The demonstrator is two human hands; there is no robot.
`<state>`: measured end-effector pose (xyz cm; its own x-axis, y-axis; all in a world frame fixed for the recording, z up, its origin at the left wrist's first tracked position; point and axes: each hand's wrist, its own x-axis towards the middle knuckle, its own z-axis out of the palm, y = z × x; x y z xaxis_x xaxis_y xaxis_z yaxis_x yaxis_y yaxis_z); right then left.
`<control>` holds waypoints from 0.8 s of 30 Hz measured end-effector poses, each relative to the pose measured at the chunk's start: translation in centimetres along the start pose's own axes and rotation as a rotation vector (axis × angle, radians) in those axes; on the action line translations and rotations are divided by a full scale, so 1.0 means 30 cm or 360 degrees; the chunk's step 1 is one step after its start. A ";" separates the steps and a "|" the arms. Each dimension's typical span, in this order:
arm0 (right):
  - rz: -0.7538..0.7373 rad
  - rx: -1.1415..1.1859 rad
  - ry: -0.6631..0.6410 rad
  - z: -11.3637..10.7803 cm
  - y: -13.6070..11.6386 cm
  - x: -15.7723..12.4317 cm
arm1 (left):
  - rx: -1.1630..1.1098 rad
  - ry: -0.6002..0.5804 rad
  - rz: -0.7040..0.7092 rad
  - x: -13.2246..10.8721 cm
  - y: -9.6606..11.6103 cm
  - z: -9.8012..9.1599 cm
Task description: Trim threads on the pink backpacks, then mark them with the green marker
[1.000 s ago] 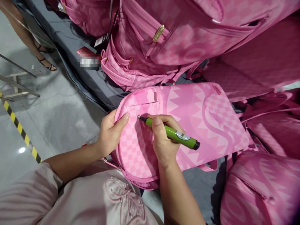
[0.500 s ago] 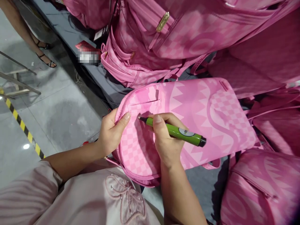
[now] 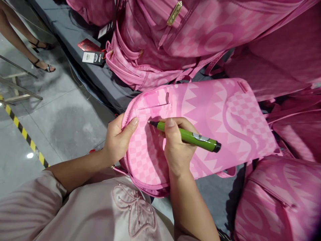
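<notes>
A pink patterned backpack [image 3: 220,117] lies flat on the grey table, its rounded top towards me. My left hand [image 3: 117,139] grips that rounded edge, thumb on top of the fabric. My right hand [image 3: 177,147] is closed round a green marker [image 3: 190,138]. The marker's tip touches the backpack just below a slit pocket. Its dark rear end points right.
More pink backpacks [image 3: 175,36] are piled behind and to the right [image 3: 278,201]. Hang tags [image 3: 91,55] lie on the grey table edge [image 3: 75,36]. To the left are a grey floor with yellow-black tape [image 3: 23,134] and another person's sandalled feet [image 3: 41,65].
The view has shifted slightly, so the backpack sits a little higher in the picture. The marker lies a bit flatter. Both hands keep their grips.
</notes>
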<state>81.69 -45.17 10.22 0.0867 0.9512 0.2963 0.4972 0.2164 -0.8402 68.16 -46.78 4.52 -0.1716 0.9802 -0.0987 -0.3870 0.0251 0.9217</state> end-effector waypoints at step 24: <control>0.0078 0.0078 -0.0067 0.002 0.012 -0.005 | 0.0017 -0.0020 -0.0025 0.000 -0.009 0.000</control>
<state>81.79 -45.22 9.85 0.0729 0.9691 0.2358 0.4502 0.1790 -0.8748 68.26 -46.80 4.25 -0.1544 0.9820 -0.1084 -0.3797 0.0423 0.9241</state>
